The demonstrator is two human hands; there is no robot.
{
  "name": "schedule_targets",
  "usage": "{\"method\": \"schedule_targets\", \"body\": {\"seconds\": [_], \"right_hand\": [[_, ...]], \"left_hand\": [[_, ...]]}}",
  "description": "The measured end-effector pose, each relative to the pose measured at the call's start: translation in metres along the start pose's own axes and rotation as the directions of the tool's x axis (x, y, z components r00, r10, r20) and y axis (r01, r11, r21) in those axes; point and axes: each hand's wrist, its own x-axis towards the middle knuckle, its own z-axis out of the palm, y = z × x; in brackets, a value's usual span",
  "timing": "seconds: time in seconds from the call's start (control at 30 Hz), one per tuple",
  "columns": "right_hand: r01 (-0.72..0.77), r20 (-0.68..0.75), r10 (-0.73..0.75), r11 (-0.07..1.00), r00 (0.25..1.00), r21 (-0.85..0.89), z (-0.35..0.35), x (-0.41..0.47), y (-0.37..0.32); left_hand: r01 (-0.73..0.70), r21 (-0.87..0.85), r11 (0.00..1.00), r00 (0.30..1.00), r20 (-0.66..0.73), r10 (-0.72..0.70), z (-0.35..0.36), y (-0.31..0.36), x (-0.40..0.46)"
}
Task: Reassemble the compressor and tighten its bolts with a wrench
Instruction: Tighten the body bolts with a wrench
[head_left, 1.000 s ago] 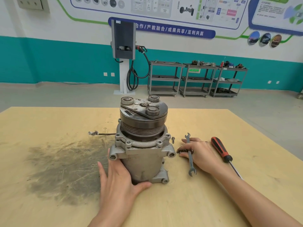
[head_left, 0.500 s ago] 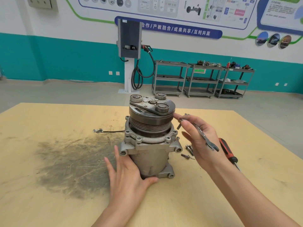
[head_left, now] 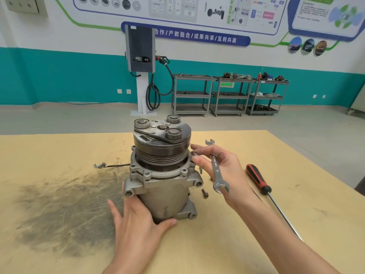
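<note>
Head view: the compressor (head_left: 162, 175) stands upright at the centre of the yellow table (head_left: 256, 244), pulley end up. Left hand (head_left: 136, 226) cups its lower body from 7 o'clock, fingers and thumb curled round the casing. Right hand (head_left: 219, 167), at 3 o'clock of the compressor, holds the wrench (head_left: 216, 169) across its palm while its fingertips pinch a small bolt (head_left: 194, 154) at the flange rim. 1 loose bolt (head_left: 205, 193) lies on the table at 4 o'clock, a red-handled screwdriver (head_left: 258, 179) farther out. 3 grey carts (head_left: 229, 93) at 12 o'clock carry scattered parts on their shelves. Half a second ago the right hand was higher, by the pulley; now its fingertips sit lower at the flange.
</note>
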Motion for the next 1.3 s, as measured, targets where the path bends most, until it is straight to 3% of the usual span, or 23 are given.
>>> {"method": "schedule_targets", "body": {"seconds": [0.37, 0.87, 1.13, 1.3], "right_hand": [[0.021, 0.041, -0.015, 0.988, 0.999, -0.151, 0.0, -0.004, -0.003], [0.023, -0.022, -0.025, 0.996, 0.999, -0.091, 0.009, -0.006, 0.013], [0.014, -0.095, -0.008, 0.998, 0.995, 0.064, 0.015, -0.009, 0.016], [0.135, -0.077, -0.136, 0.991, 0.988, -0.011, 0.016, -0.017, 0.017]], "left_hand": [[0.005, -0.003, 1.0, 1.0, 0.024, -0.005, -0.001, 0.004, -0.001], [0.042, -0.047, 0.998, 0.999, 0.001, -0.042, 0.005, 0.004, 0.005], [0.028, -0.05, 0.998, 0.999, -0.032, -0.029, 0.006, 0.003, 0.002], [-0.022, -0.087, 0.996, 0.996, -0.087, 0.015, 0.005, 0.002, -0.001]]}}
